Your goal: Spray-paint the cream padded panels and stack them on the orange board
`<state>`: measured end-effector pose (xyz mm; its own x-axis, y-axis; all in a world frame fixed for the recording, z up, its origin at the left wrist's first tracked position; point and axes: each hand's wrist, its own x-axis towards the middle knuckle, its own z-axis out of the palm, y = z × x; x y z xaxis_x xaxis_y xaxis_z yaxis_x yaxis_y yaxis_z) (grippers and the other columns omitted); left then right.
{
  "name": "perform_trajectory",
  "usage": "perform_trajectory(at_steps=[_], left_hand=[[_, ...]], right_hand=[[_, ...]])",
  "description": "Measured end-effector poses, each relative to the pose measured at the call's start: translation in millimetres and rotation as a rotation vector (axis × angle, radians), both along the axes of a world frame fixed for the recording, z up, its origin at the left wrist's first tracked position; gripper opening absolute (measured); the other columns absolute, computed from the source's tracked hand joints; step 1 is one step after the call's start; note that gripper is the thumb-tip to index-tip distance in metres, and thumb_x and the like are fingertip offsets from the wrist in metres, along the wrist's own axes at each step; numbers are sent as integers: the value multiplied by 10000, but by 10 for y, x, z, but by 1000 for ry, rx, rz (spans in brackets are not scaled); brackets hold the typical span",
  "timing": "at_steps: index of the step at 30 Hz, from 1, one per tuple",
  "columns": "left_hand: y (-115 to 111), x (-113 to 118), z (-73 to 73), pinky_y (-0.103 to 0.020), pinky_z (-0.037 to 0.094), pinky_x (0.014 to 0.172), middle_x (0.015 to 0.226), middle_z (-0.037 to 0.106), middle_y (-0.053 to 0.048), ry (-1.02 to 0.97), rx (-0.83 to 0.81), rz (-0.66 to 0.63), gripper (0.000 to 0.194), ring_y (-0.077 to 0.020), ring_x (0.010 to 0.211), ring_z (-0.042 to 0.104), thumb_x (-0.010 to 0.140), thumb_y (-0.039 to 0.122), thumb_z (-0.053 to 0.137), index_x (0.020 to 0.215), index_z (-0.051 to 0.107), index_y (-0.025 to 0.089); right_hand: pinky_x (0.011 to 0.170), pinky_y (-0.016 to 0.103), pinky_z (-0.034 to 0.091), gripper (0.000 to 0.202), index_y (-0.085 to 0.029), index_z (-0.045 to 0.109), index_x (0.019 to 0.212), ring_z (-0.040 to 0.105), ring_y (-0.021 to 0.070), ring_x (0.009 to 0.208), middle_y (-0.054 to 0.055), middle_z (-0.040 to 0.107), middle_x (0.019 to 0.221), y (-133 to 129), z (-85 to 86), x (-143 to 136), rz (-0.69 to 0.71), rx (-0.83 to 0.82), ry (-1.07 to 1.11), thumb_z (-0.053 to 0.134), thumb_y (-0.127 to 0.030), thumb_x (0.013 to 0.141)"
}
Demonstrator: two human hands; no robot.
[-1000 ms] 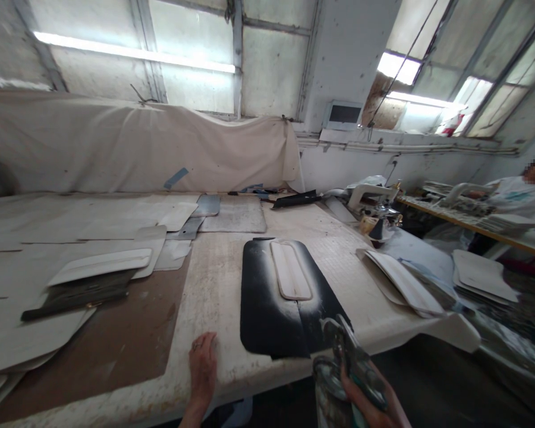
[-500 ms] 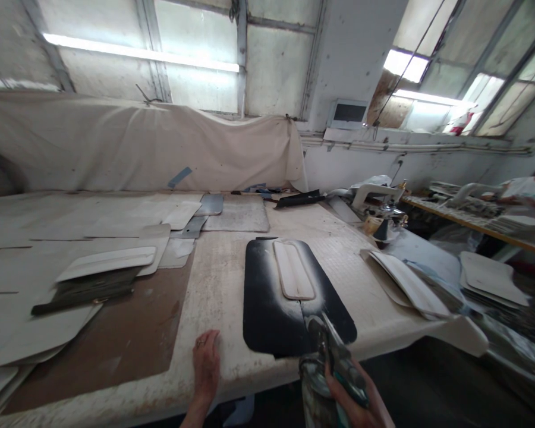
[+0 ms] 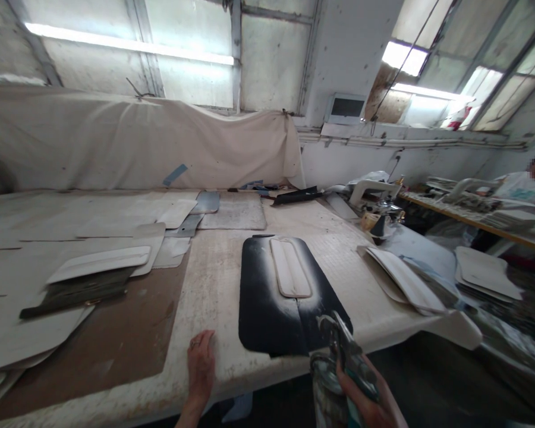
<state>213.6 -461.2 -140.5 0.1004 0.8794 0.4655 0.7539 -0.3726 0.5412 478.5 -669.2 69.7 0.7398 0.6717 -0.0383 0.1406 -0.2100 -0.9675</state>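
The left hand (image 3: 200,367) lies flat, palm down, fingers together. The right hand (image 3: 369,399) is curled in a tight grip, knuckles up.

No writing, label, brand, number or sign can be read anywhere in this view. The wall box (image 3: 346,108) near the window has a dark blank face, and the blue strip (image 3: 175,175) on the hanging cloth (image 3: 138,142) carries no legible marks.
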Motion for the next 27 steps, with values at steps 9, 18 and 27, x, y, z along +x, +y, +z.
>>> perform_trajectory(at_steps=[9,18,27], left_hand=[[18,-14,-7,-372,484,835,963,658,-77,90,20,-4,369,-208,934,580,739,128,326,953,625,160],[66,-28,-92,-353,473,803,968,661,-74,188,133,-11,370,-208,940,572,755,126,325,968,626,165],[87,-66,-188,-333,447,768,921,689,-26,260,225,34,353,-199,914,583,741,137,354,918,651,206]], right_hand=[[764,272,499,418,-162,666,872,628,254,854,61,693,839,-20,84,358,85,-42,30,695,-468,588],[723,276,484,291,-176,670,755,610,225,757,24,670,718,241,201,763,123,-37,-40,665,-429,610],[616,284,367,261,-199,456,498,464,150,600,-21,507,572,853,626,1190,417,-162,-208,507,-357,699]])
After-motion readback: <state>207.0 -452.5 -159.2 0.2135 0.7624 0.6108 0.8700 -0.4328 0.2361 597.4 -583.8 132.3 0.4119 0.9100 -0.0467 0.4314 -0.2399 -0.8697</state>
